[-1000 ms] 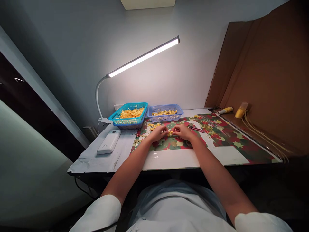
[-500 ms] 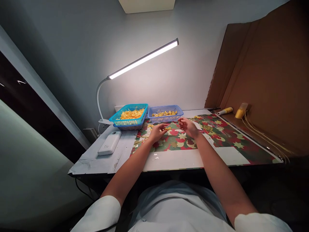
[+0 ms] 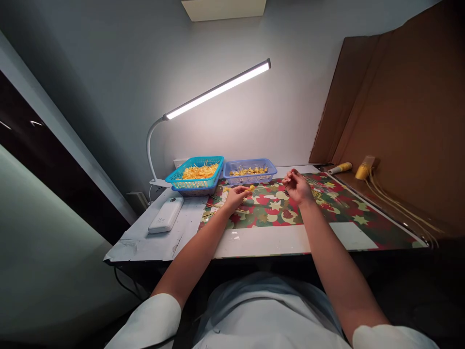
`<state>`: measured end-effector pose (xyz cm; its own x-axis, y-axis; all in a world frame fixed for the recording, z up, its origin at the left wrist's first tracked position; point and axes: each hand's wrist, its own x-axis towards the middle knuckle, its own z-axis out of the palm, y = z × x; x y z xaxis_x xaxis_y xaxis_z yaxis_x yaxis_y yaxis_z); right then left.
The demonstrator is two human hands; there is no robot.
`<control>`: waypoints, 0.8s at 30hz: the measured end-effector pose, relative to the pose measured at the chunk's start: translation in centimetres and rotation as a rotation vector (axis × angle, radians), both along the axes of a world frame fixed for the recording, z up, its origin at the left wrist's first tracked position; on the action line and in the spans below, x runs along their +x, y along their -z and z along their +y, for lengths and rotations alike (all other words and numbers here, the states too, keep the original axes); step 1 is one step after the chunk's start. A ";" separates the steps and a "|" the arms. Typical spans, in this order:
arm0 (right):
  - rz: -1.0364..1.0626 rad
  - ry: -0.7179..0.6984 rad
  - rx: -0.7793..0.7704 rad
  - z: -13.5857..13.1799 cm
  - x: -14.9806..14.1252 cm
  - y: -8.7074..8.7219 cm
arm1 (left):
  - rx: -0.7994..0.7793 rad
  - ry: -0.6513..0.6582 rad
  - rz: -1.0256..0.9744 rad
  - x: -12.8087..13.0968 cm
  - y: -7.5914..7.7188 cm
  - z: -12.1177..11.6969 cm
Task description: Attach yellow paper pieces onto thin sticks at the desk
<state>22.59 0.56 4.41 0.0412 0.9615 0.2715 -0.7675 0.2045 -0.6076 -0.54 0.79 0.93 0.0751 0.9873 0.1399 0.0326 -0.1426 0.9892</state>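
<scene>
My left hand (image 3: 238, 196) is closed in a pinch over the patterned table cover, with a small yellow bow (image 3: 251, 188) sticking out at the fingertips. My right hand (image 3: 298, 188) is raised to the right of it, fingers bent together; whatever they may hold is too small to make out. Thin stems (image 3: 214, 206) lie on the cover beside my left wrist. Beyond my hands stand a turquoise basket (image 3: 174, 180) of pale yellow pieces and a blue-violet basket (image 3: 271, 175) of small golden-yellow pieces. A heap of little yellow bits (image 3: 317, 196) lies right of my right hand.
A lit desk lamp (image 3: 218, 89) arches over the table from the left. A white power bank (image 3: 166, 215) lies at the left. Cardboard (image 3: 392, 106) walls off the right side, near a yellow-and-white tube (image 3: 340, 168) and a yellow bundle of cords (image 3: 364, 168).
My right hand has moved up and to the right, away from my left hand. My left hand stays nearly in place, and the yellow bow now points more upward.
</scene>
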 end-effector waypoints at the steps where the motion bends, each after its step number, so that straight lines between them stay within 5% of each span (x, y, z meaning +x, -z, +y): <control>1: -0.012 0.000 -0.008 0.0 -0.1 0.1 | -0.011 -0.003 -0.004 0.0 0.0 -0.1; 9: -0.301 -0.031 0.024 -0.5 -0.6 0.5 | -0.039 -0.029 -0.064 0.0 0.4 0.5; 15: -0.482 -0.061 0.011 -0.7 -0.8 0.5 | 0.232 -0.117 0.306 0.1 0.6 0.0; 20: -0.422 -0.080 -0.008 -0.8 -1.1 0.5 | 0.498 0.098 0.596 0.2 0.3 -0.8; 24: -0.299 0.007 -0.103 0.2 -0.5 1.2 | 0.345 0.201 0.429 0.1 0.2 -0.8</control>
